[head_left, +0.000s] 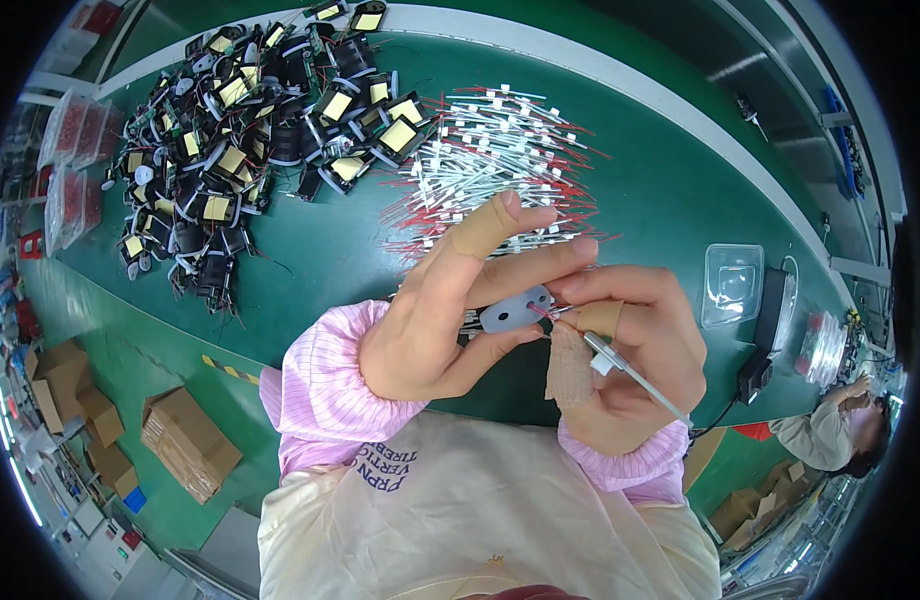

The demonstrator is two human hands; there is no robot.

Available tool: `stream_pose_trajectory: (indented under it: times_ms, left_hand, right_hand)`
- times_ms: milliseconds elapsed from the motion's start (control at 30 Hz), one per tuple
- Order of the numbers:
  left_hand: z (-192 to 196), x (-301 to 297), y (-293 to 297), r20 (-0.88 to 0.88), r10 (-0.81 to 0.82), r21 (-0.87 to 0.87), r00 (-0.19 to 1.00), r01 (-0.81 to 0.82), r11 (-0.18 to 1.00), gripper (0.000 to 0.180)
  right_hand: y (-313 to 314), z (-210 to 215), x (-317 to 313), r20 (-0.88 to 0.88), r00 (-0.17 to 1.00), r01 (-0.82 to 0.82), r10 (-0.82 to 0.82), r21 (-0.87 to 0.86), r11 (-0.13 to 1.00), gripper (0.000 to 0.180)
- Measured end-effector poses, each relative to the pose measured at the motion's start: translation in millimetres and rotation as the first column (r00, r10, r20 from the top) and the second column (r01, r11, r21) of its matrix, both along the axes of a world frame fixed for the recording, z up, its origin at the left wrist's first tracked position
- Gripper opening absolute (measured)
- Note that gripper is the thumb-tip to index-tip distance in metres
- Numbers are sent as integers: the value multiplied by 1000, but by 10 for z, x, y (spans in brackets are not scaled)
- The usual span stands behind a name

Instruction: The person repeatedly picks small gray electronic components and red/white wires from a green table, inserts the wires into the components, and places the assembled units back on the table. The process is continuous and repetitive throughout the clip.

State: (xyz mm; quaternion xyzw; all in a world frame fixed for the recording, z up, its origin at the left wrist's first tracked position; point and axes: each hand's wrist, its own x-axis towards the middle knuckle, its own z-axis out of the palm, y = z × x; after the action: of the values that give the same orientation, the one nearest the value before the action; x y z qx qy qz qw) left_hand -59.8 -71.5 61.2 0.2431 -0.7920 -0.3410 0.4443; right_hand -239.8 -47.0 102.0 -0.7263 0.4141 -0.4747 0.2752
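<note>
Close in front of my body, my left hand (425,310) pinches a grey oval piece (507,314) with small dark holes between thumb and fingers. Thin red wire ends reach one of its holes at the right end. My right hand (645,345) is closed on a thin grey-white cable (642,380) with a silver metal sleeve and a small white tag, and its fingertips meet the grey piece too. Beige wraps cover some fingers of both hands. Just beyond my hands spreads a heap of white and red cables (500,145) with white tags.
To the far left piles a heap of black devices (230,130) with yellow pads and wires. At the right of the green table (640,190) are a clear plastic tray (732,285) and a black device (770,310). Cardboard boxes (190,440) stand on the floor. Another person (830,435) sits at far right.
</note>
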Motion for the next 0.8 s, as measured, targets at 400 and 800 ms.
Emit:
stream_pose_trajectory:
  times_ms: [400, 800]
  left_hand:
    - [-11, 12, -8, 32, 5, -26, 999, -4, 1000, 93]
    - [-33, -48, 51, -89, 63, 41, 994, -59, 997, 87]
  right_hand:
    - [-16, 57, 38, -46, 997, 63, -63, 7, 998, 24]
    - [-26, 73, 49, -62, 997, 55, -55, -3, 998, 23]
